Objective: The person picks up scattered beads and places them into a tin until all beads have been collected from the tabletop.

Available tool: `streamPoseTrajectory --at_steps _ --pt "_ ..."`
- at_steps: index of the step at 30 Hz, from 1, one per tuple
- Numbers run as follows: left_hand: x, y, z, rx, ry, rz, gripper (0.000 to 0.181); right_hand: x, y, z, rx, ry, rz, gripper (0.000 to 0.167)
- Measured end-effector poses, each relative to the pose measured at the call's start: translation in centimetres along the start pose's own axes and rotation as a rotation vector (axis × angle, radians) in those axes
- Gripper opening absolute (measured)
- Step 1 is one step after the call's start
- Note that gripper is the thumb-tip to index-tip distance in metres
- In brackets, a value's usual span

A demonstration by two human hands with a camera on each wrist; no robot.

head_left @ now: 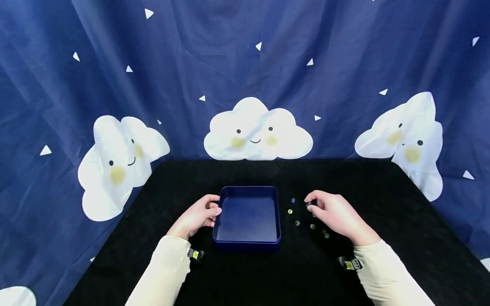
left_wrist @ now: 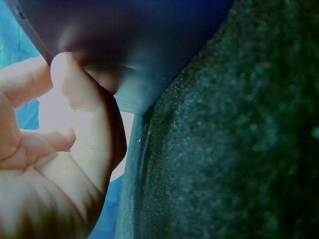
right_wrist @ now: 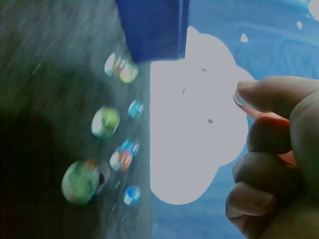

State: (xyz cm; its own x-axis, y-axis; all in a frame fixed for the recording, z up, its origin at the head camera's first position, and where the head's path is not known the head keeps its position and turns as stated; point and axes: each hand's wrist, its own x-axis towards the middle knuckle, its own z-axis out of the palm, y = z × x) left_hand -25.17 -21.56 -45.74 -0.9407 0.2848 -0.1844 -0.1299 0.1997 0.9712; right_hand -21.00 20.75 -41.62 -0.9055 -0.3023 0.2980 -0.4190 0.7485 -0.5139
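Note:
A shallow dark blue square box [head_left: 246, 245] stands on the black cloth, with its bare inside facing up. At its left wall is the left hand [head_left: 197, 216], its thumb at the rim and fingers against the outside; up close, digits of that hand touch the box wall [left_wrist: 164, 45] in the left wrist view. To the right of the box, the right hand [head_left: 337, 212] pinches a small clear glass marble [right_wrist: 239, 97] between thumb and forefinger, with its other fingers curled. Several loose marbles lie beneath and beside this hand, including a yellow one [head_left: 290, 211] and a greenish one [right_wrist: 105, 122].
Black cloth [head_left: 245, 280] covers the table. Behind it hangs a blue curtain [head_left: 245, 51] printed with white smiling clouds and small triangles. The loose marbles are spread between the box's right wall and the right forearm.

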Motion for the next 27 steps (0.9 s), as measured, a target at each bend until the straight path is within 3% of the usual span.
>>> streamPoseTrajectory --at_steps 5,11,15,27 --pt "-0.3 0.0 0.0 -0.003 0.012 -0.024 0.052 1.1 -2.4 0.6 0.015 -0.003 -0.062 0.018" --pt "-0.1 0.1 0.2 -0.004 0.015 0.004 0.05 1.8 -5.0 1.4 0.029 0.059 -0.116 0.018" --pt "0.1 -0.1 0.3 -0.004 0.012 0.003 0.051 1.7 -5.6 2.2 0.02 0.084 -0.129 0.019" --pt "0.2 0.0 0.1 0.01 0.018 0.023 0.051 1.7 -6.6 3.4 0.036 0.05 -0.146 0.02"
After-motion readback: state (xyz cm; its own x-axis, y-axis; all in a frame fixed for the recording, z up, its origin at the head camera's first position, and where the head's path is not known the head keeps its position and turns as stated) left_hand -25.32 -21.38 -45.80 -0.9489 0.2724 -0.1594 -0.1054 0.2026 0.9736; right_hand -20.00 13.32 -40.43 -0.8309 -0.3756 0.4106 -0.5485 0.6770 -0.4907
